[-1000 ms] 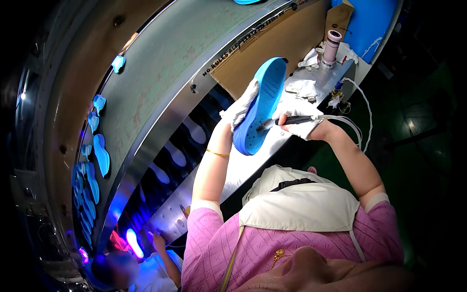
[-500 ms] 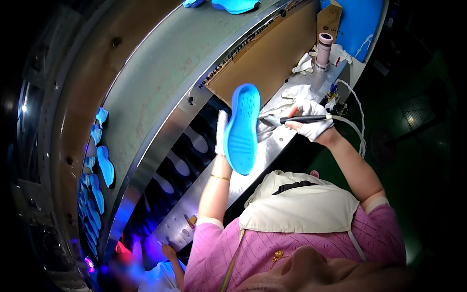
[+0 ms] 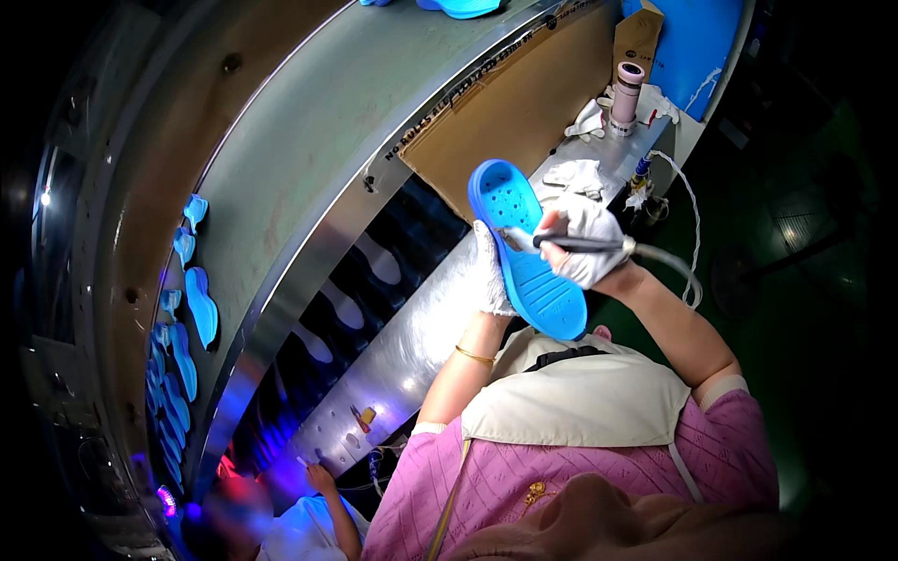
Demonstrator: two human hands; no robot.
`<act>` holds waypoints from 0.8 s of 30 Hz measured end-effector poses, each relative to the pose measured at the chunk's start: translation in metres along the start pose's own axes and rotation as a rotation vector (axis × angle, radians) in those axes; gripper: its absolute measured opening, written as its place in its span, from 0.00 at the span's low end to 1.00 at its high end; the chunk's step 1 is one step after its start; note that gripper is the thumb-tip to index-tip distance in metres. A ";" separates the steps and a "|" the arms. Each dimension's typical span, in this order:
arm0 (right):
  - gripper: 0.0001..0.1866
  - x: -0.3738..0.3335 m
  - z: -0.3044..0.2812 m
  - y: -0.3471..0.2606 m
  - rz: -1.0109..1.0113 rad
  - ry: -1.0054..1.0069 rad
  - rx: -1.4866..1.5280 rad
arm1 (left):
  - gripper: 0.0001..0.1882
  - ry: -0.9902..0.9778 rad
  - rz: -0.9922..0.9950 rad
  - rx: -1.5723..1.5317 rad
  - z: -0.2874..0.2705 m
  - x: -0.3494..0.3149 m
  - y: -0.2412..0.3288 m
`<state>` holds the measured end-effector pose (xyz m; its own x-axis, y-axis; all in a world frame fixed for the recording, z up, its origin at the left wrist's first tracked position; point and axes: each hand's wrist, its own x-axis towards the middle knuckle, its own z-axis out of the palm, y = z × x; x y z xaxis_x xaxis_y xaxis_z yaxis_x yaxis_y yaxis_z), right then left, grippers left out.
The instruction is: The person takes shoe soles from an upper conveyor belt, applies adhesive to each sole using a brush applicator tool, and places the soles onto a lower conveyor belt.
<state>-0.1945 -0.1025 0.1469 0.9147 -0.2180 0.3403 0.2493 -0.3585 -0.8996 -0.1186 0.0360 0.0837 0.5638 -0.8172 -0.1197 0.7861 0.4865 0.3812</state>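
Left hand [image 3: 488, 271] fingers clamped on blue clog [image 3: 526, 248]; right hand [image 3: 585, 240] fingers clamped on corded tool [image 3: 561, 243] — tip on footbed, trimming likely midway.

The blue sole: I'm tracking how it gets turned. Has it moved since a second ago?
Yes. The blue sole has swung from upright to slanting, toe toward the cardboard sheet.

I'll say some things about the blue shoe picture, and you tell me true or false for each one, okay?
1. The left hand in a white glove holds the blue foam shoe sole. True.
2. The right hand holds a red hammer. False: it grips a slim pen-like tool with a cable.
3. The sole lies flat on the metal bench. False: it is held up.
4. More blue soles sit on the grey conveyor. True.
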 end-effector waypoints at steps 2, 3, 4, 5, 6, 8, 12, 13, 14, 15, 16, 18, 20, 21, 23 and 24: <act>0.10 0.003 0.000 0.007 0.074 0.052 0.079 | 0.39 -0.604 -0.202 -0.477 -0.011 0.010 0.002; 0.11 0.002 0.003 0.011 -0.083 0.125 0.014 | 0.38 -0.231 -0.048 -0.170 -0.008 0.009 -0.001; 0.12 0.002 0.003 0.011 -0.275 0.111 -0.238 | 0.38 0.143 0.102 0.137 -0.004 0.009 -0.003; 0.12 0.000 0.006 0.009 -0.292 0.038 -0.254 | 0.39 0.163 0.142 0.124 -0.010 0.013 -0.004; 0.12 -0.005 0.010 0.004 -0.308 -0.034 -0.269 | 0.41 0.133 0.137 0.128 -0.017 0.015 0.000; 0.12 -0.012 0.014 -0.011 -0.190 -0.113 -0.207 | 0.43 0.157 0.188 0.089 -0.025 0.012 0.003; 0.12 -0.012 0.010 -0.004 -0.253 -0.037 -0.371 | 0.41 0.180 0.222 0.088 -0.026 0.017 0.010; 0.12 -0.015 0.013 -0.002 -0.312 -0.044 -0.340 | 0.41 0.130 0.212 0.071 -0.025 0.017 0.011; 0.12 -0.018 0.016 -0.002 -0.372 -0.054 -0.307 | 0.41 0.083 0.205 0.054 -0.023 0.016 0.013; 0.12 -0.021 0.019 -0.004 -0.327 -0.143 -0.292 | 0.40 0.016 0.178 -0.031 -0.025 0.017 0.017; 0.11 -0.021 0.014 -0.008 -0.332 -0.198 -0.260 | 0.39 0.016 0.184 -0.050 -0.024 0.015 0.019; 0.10 -0.021 0.010 -0.010 -0.131 -0.238 -0.197 | 0.39 0.041 0.190 -0.051 -0.026 0.012 0.024; 0.09 -0.021 0.001 -0.008 -0.181 -0.127 -0.230 | 0.39 0.019 0.191 -0.041 -0.020 0.012 0.027; 0.09 -0.023 0.002 -0.006 -0.255 -0.130 -0.272 | 0.39 -0.007 0.192 -0.033 -0.016 0.014 0.028; 0.10 -0.027 0.010 -0.005 -0.344 -0.158 -0.338 | 0.38 0.027 0.201 -0.003 -0.017 0.019 0.031; 0.11 -0.028 0.010 -0.012 -0.308 -0.226 -0.280 | 0.38 0.065 0.212 0.028 -0.017 0.020 0.033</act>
<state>-0.2197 -0.0829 0.1449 0.8654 0.1291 0.4841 0.4533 -0.6131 -0.6470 -0.0767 0.0408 0.0784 0.7315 -0.6755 -0.0926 0.6414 0.6358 0.4293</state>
